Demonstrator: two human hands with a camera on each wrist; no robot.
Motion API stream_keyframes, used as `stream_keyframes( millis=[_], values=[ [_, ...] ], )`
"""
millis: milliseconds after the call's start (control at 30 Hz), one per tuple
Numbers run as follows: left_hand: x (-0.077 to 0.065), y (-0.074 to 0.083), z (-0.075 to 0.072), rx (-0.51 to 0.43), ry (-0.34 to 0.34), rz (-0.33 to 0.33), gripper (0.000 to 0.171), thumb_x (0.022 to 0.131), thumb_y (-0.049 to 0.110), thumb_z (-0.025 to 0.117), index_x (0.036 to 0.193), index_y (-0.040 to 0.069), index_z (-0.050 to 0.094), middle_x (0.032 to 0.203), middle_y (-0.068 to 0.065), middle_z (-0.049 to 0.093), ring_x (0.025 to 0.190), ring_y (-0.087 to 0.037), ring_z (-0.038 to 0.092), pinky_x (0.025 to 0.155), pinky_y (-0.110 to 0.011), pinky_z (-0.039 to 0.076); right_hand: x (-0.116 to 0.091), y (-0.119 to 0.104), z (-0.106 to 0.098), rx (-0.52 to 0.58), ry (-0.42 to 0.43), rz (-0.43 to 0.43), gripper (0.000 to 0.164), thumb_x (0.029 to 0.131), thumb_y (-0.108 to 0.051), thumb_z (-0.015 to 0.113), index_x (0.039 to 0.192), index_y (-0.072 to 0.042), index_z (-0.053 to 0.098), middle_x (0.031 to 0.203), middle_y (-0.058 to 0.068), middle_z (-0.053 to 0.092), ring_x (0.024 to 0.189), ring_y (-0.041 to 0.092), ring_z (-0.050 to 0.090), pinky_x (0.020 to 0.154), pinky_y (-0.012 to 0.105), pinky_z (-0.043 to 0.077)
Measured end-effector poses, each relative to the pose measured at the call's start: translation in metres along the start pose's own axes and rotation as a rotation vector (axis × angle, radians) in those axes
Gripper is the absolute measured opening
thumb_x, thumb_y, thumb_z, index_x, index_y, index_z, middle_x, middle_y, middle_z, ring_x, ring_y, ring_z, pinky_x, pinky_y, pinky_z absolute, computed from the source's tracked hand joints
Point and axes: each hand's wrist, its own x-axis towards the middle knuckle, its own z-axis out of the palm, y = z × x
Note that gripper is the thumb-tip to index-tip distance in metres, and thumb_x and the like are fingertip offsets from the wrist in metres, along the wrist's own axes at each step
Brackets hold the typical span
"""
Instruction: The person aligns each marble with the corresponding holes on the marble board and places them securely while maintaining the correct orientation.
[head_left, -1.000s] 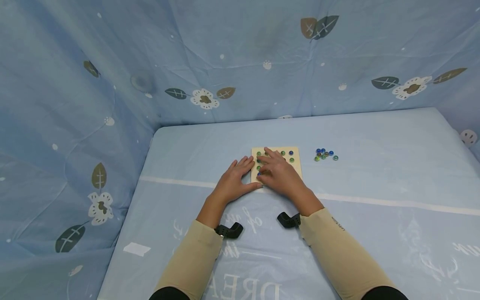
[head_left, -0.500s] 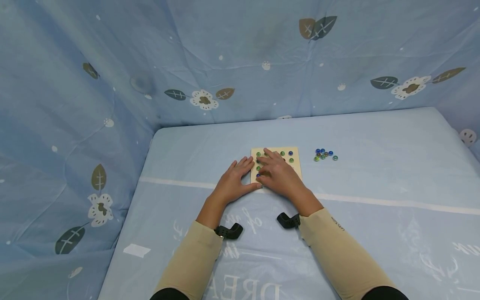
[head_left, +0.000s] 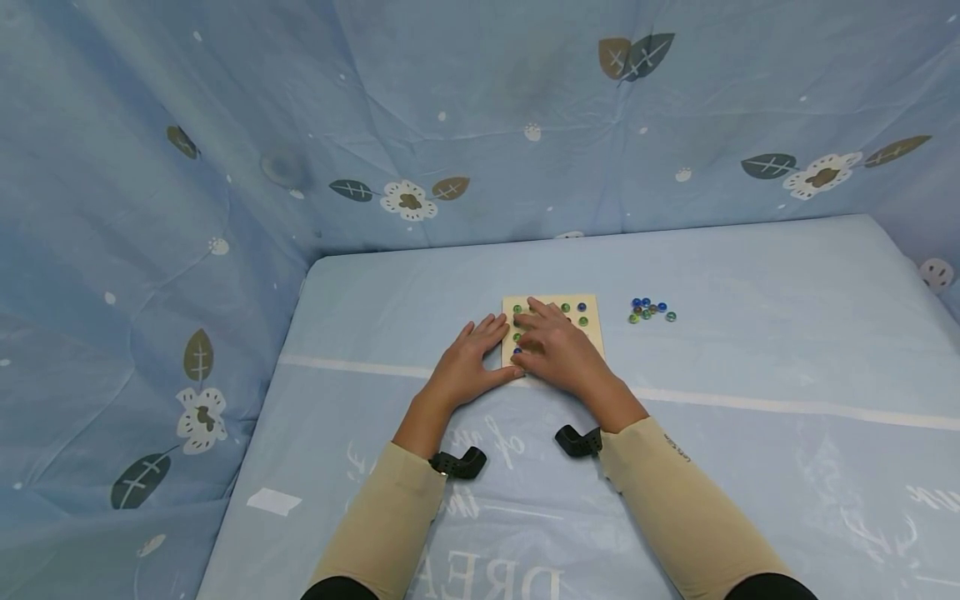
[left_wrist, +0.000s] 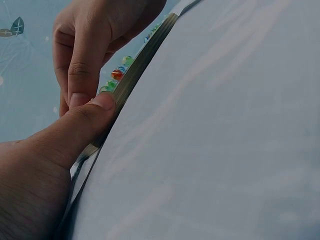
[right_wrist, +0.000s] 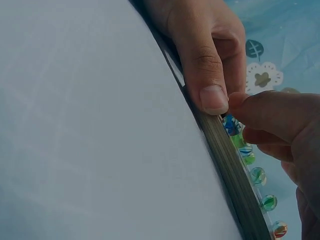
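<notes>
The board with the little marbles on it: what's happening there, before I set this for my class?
A person's left hand touches the pale board at its near left corner, while the right hand works low over it; whether its grip holds a marble is hidden. Several marbles sit spaced on the board, and a loose cluster lies on the table to its right.

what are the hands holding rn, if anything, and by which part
The left hand holds the board by its near left corner, thumb at the near edge, fingers along the left side. Whether the right hand pinches anything cannot be told.
</notes>
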Motion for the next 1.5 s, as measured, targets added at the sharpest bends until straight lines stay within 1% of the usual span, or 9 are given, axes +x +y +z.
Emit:
stream_keyframes(
  millis=[167, 300, 567, 733, 967, 1067, 1267, 1367, 1500],
  values=[
    [0.000, 0.000, 0.000, -0.002, 0.002, -0.005, 0.086, 0.085, 0.059, 0.068, 0.153, 0.017, 0.037, 0.161, 0.007, 0.027, 0.151, -0.013, 0.019, 0.126, -0.038, 0.012, -0.001, 0.002, -0.002, 0.026, 0.035, 0.010, 0.028, 0.087, -0.031, 0.075, 0.102, -0.008, 0.077, 0.141, 0.007, 0.058, 0.148, 0.027, 0.030, 0.124, 0.050, 0.020],
    [-0.001, 0.000, 0.000, -0.010, 0.000, -0.013, 0.085, 0.085, 0.059, 0.068, 0.153, 0.018, 0.037, 0.161, 0.008, 0.027, 0.151, -0.012, 0.019, 0.126, -0.037, 0.012, -0.001, 0.004, -0.006, 0.052, 0.063, 0.049, 0.034, 0.088, -0.033, 0.075, 0.110, -0.007, 0.076, 0.140, 0.006, 0.059, 0.146, 0.026, 0.033, 0.123, 0.048, 0.021],
    [0.000, 0.000, 0.001, -0.006, -0.012, -0.034, 0.086, 0.085, 0.060, 0.068, 0.154, 0.019, 0.036, 0.162, 0.009, 0.026, 0.151, -0.010, 0.018, 0.126, -0.037, 0.012, -0.002, 0.012, -0.017, 0.061, 0.101, 0.123, 0.047, 0.089, -0.033, 0.074, 0.127, -0.006, 0.067, 0.140, 0.006, 0.059, 0.145, 0.026, 0.036, 0.123, 0.048, 0.023],
    [0.000, 0.001, 0.000, -0.014, -0.014, -0.038, 0.087, 0.084, 0.059, 0.069, 0.153, 0.019, 0.036, 0.161, 0.010, 0.026, 0.151, -0.010, 0.018, 0.126, -0.037, 0.011, -0.003, 0.019, -0.023, 0.086, 0.133, 0.170, 0.053, 0.088, -0.033, 0.075, 0.132, -0.006, 0.063, 0.141, 0.008, 0.058, 0.145, 0.025, 0.037, 0.124, 0.046, 0.022],
    [0.001, 0.000, 0.001, -0.009, -0.006, -0.034, 0.086, 0.084, 0.058, 0.070, 0.153, 0.019, 0.037, 0.161, 0.009, 0.027, 0.151, -0.011, 0.020, 0.126, -0.037, 0.012, -0.007, 0.032, -0.036, 0.093, 0.168, 0.269, 0.057, 0.088, -0.035, 0.075, 0.134, -0.005, 0.061, 0.143, 0.011, 0.055, 0.145, 0.028, 0.036, 0.124, 0.046, 0.021],
    [0.000, 0.000, 0.001, -0.016, 0.000, -0.031, 0.086, 0.084, 0.057, 0.071, 0.153, 0.018, 0.037, 0.161, 0.008, 0.027, 0.151, -0.012, 0.020, 0.126, -0.037, 0.012, -0.011, 0.042, -0.044, 0.103, 0.191, 0.322, 0.057, 0.089, -0.033, 0.074, 0.136, -0.004, 0.060, 0.144, 0.014, 0.054, 0.145, 0.030, 0.034, 0.124, 0.048, 0.021],
    [0.000, 0.001, 0.000, -0.023, 0.000, -0.028, 0.086, 0.084, 0.055, 0.072, 0.153, 0.018, 0.037, 0.161, 0.008, 0.027, 0.151, -0.011, 0.019, 0.126, -0.036, 0.011, -0.018, 0.057, -0.056, 0.089, 0.284, 0.391, 0.055, 0.089, -0.025, 0.075, 0.135, 0.000, 0.059, 0.142, 0.018, 0.055, 0.145, 0.033, 0.035, 0.123, 0.049, 0.021],
    [0.000, 0.001, 0.000, -0.027, -0.002, -0.030, 0.086, 0.084, 0.055, 0.072, 0.153, 0.018, 0.036, 0.161, 0.008, 0.027, 0.151, -0.011, 0.019, 0.126, -0.035, 0.010, -0.021, 0.063, -0.060, 0.075, 0.325, 0.434, 0.054, 0.088, -0.023, 0.076, 0.134, 0.000, 0.060, 0.141, 0.019, 0.056, 0.144, 0.033, 0.036, 0.123, 0.050, 0.022],
    [0.000, 0.001, 0.000, -0.028, 0.002, -0.031, 0.086, 0.084, 0.055, 0.072, 0.153, 0.018, 0.037, 0.161, 0.008, 0.027, 0.151, -0.012, 0.019, 0.126, -0.035, 0.010, -0.024, 0.071, -0.065, 0.045, 0.355, 0.512, 0.051, 0.088, -0.022, 0.075, 0.132, 0.000, 0.061, 0.139, 0.019, 0.056, 0.145, 0.033, 0.035, 0.123, 0.051, 0.021]
  ],
)
